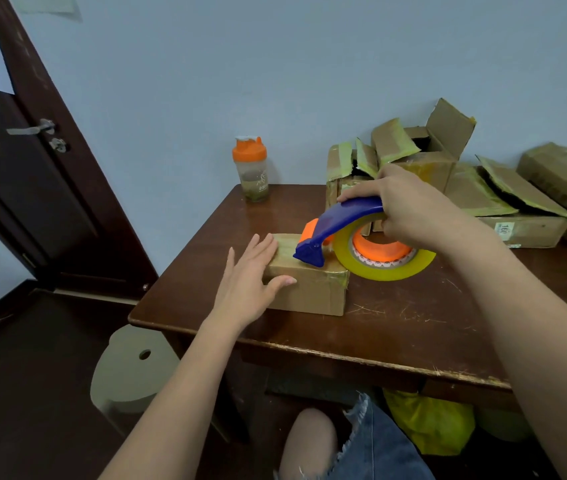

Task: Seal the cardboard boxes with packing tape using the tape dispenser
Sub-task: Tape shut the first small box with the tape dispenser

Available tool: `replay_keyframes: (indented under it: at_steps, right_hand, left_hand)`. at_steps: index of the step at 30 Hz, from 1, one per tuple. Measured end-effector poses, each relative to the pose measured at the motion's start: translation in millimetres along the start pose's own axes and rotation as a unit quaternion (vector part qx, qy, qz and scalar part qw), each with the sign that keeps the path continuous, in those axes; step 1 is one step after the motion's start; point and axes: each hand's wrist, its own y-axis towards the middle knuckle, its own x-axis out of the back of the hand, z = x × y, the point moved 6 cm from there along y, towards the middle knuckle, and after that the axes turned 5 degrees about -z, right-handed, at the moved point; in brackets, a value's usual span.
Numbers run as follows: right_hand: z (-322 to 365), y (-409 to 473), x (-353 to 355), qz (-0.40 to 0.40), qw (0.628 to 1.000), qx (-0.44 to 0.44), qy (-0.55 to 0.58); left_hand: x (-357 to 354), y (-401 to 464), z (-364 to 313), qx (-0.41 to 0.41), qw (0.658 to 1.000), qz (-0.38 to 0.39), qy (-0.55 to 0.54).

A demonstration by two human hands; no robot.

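A small closed cardboard box [313,289] lies near the left front of the dark wooden table [413,327]. My left hand [251,275] rests flat on the box's left end, fingers straight, thumb against its front face. My right hand [410,206] grips the blue and orange tape dispenser [337,226], which carries a roll of yellowish clear tape [382,268]. The dispenser's blue nose touches the top of the box near its right half.
Several opened cardboard boxes [424,161] with old tape are piled at the table's back right against the wall. An orange-lidded shaker bottle [252,169] stands at the back left corner. A dark door [22,174] is at left, a pale round stool [129,368] beside the table.
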Motion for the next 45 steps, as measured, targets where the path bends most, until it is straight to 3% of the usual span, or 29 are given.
replay_keyframes:
  at_steps: [8,12,16,26,35,45]
  right_hand:
    - [-6,0,-3,0.004,1.0,0.002,0.02]
    - [-12,0,-3,0.002,0.999,-0.006,0.04]
    - [-12,1,-4,0.011,0.999,0.001,0.042]
    - [-43,-14,-6,0.037,0.998,-0.022,0.038]
    - [-66,-34,0,-0.034,0.995,-0.056,0.082]
    - [-72,-33,-7,-0.033,0.994,-0.06,0.086]
  left_hand:
    - [4,-5,-11,-0.093,0.986,-0.051,0.131]
    - [-5,-9,-27,-0.146,0.981,-0.046,0.12]
    - [-7,-10,-24,-0.125,0.987,-0.065,0.072]
    - [-1,-5,-20,-0.128,0.985,-0.066,0.095]
    - [-2,5,-18,-0.11,0.988,-0.026,0.105]
    - [-6,9,-29,-0.086,0.982,0.004,0.169]
